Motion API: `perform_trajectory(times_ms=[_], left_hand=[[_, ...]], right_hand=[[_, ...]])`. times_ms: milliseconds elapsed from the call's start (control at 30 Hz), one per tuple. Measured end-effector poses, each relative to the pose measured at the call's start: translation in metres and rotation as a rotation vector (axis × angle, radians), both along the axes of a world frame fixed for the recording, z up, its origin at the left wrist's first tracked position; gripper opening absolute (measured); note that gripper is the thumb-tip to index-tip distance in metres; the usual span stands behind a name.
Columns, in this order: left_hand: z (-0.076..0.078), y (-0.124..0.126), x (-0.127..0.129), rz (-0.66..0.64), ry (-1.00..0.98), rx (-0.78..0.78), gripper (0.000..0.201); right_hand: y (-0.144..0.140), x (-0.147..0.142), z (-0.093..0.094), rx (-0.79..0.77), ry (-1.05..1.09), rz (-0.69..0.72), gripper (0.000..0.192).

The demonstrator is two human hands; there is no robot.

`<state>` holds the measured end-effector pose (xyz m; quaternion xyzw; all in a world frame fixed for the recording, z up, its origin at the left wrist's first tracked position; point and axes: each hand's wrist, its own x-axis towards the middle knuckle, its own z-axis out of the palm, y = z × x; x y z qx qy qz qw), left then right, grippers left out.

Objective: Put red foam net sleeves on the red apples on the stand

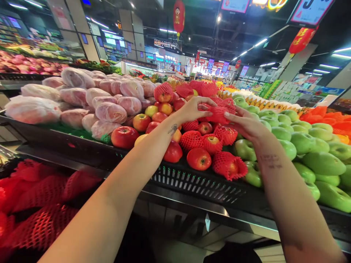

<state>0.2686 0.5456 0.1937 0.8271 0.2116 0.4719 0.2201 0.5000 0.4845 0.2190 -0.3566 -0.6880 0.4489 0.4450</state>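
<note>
Over the apple pile, my left hand and my right hand are closed on a red foam fruit net from either side. My right thumb presses on its near face. Whether an apple sits inside this net I cannot tell. Just below my hands lie red apples in the same netting, such as a netted apple and another netted apple. A bare red apple rests at the front, and more bare apples lie left of my left forearm.
Wrapped pinkish fruit is heaped on the left, green apples on the right. A black slotted tray edge runs along the front. Loose red foam nets fill the lower left. Signs and red lanterns hang overhead.
</note>
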Motion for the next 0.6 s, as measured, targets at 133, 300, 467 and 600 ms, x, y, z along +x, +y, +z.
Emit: perform_trajectory(times_ms=[133,300,467,600], left_hand=[[0.002,0.001,-0.002,-0.056,-0.038,-0.044,0.030],[0.003,0.003,-0.002,-0.034,-0.107,-0.034,0.027],[-0.003,0.010,-0.001,0.090,-0.223,-0.236,0.030],[-0.005,0.006,0.005,0.052,-0.226,-0.235,0.044]], right_hand=[[0.010,0.003,-0.005,0.059,0.015,-0.007,0.056],[0.042,0.020,-0.011,0.389,-0.067,-0.301,0.041],[0.039,0.026,-0.003,0.735,-0.142,-0.398,0.034],[0.023,0.012,-0.001,0.719,-0.248,-0.257,0.020]])
